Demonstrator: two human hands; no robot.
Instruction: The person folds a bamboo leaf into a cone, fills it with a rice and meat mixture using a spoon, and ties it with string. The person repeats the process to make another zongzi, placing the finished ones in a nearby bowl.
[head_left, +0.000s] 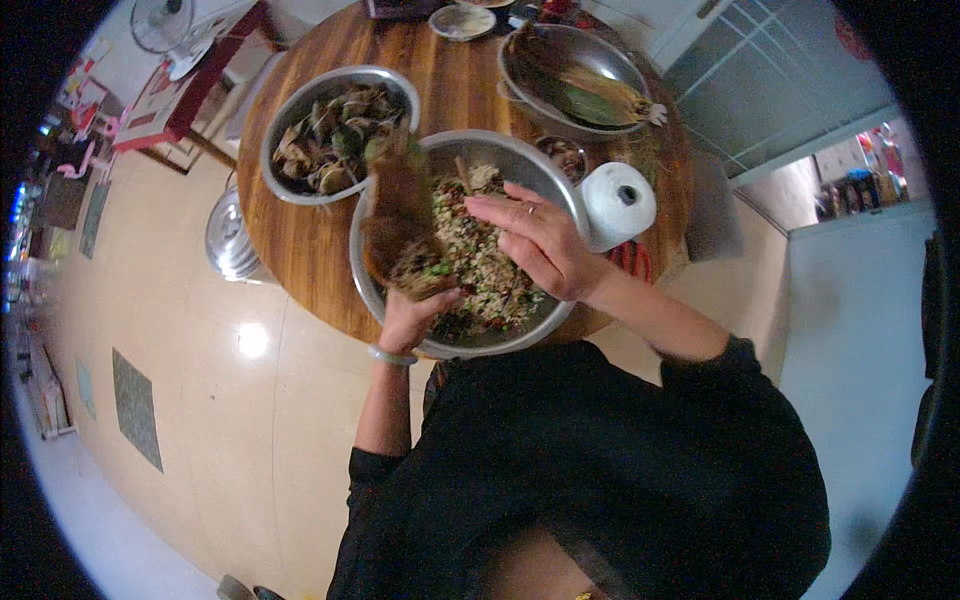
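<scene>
My left hand (414, 315), with a pale bangle at the wrist, holds a long brown-green leaf (401, 202) folded at its lower end around some rice filling. It is over the left side of a large steel bowl (547, 161). Loose rice mixture (487, 262) with green and dark bits lies in the bowl. Above it hovers my right hand (532, 236), fingers extended and slightly apart, seemingly holding nothing; a ring is on one finger. A wooden handle (463, 174) sticks up from the mixture. The leaf is blurred.
A steel basin (274, 169) of leaf-wrapped dumplings stands left on the round wooden table (300, 262). At the upper right, another basin (521, 97) holds long leaves (592, 101). A white string spool (619, 206) and a small bowl (562, 154) stand right of the large bowl.
</scene>
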